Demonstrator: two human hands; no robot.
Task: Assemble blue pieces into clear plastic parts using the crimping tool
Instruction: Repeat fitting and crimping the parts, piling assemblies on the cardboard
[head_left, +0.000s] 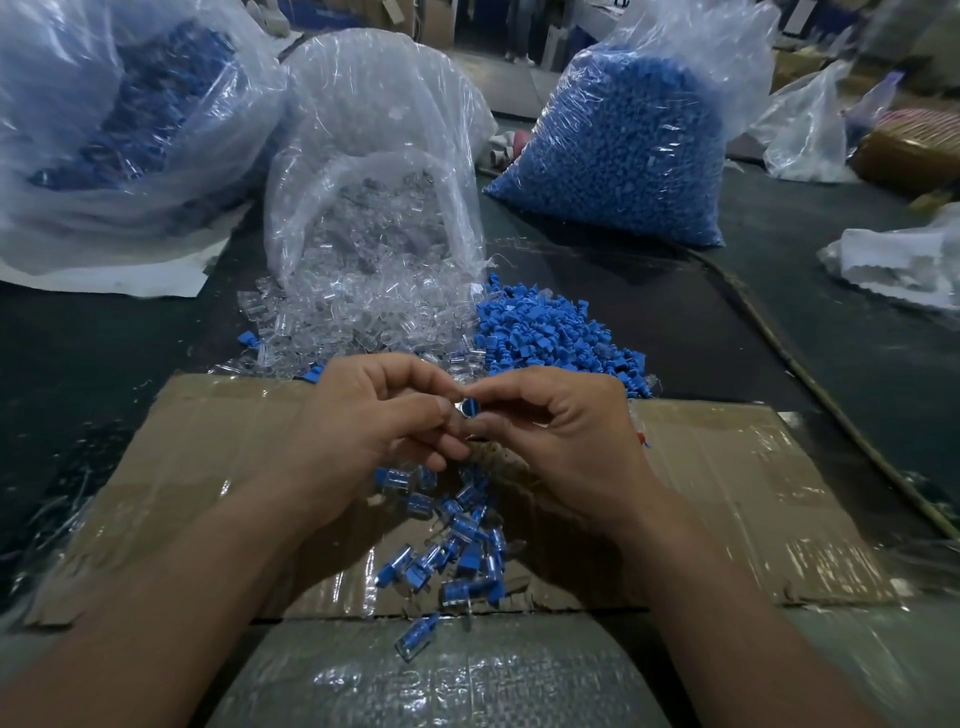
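Held 1 blue piece (471, 406) pinched between left hand (374, 421) and right hand (561, 431) above cardboard (727, 493); could barely make out its clear part behind the fingertips. Farther off, saw loose clear parts (332, 322) spilling from 1 open bag (374, 156), beside heaped blue pieces (540, 332) and 1 fuller bag (623, 140) of them.

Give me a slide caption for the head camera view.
Assembly: left hand and right hand pinch a blue piece above finished parts on cardboard.

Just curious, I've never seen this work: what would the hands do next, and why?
Likely push the blue piece home into the clear part: the left hand and right hand pinch them together, above the finished pieces on the cardboard.
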